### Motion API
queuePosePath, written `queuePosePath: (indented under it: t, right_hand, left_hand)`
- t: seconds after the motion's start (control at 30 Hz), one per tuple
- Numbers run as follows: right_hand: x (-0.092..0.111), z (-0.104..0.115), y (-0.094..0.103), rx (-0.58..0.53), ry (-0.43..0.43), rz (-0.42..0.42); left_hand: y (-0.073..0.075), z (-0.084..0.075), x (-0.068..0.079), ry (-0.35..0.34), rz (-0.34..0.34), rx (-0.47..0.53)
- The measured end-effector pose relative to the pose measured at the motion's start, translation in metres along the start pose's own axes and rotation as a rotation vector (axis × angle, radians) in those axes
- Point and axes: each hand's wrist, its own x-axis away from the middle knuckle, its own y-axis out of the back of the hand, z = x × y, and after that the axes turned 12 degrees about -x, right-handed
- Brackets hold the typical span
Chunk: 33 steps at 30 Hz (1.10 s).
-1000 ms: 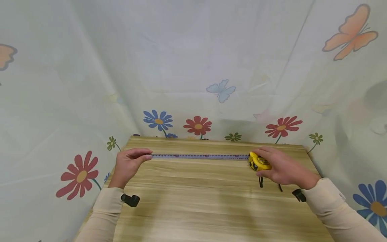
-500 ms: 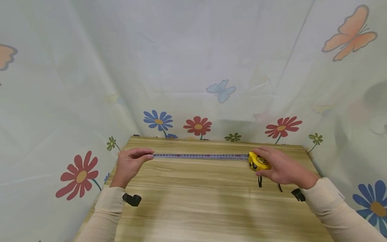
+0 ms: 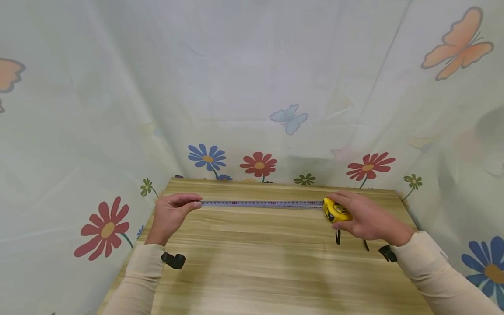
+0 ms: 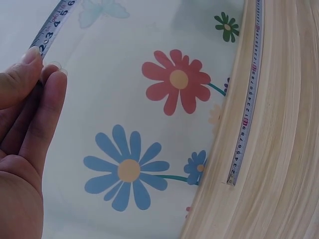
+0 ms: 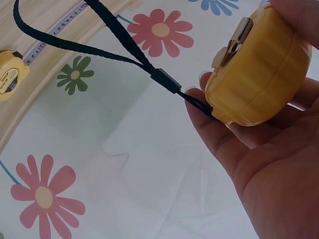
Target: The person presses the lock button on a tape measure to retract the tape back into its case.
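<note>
"Head view: state of both hands?"

"Centre left, the bare left hand (image 3: 169, 214) pinches the end of a narrow white measuring blade (image 4: 53, 27) printed with numbers. Centre right, the bare right hand (image 3: 368, 218) grips a rounded yellow tape-measure case (image 5: 264, 69) with a black woven cord (image 5: 166, 81)."

"And the wrist views?"

"Right wrist, left edge: a second yellow case with a dark label (image 5: 11, 74) on the pale wood-grained table (image 3: 244, 262). Left wrist, right side: a numbered white strip (image 4: 242, 132) lies along that table."

Tape measure (image 5: 9, 74) on table (image 3: 256, 271), second tape measure (image 5: 259, 74) above, curtain (image 3: 228, 74) left, right and behind.
</note>
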Motion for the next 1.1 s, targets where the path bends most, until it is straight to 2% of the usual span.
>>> queuePosePath:
  t: [1.1]
  right_hand:
    - [-0.0048, 0.0065, 0.0004, 0.002, 0.012, 0.015]
  left_hand:
    - [-0.0026, -0.0032, -0.0002, -0.028, 0.003, 0.014]
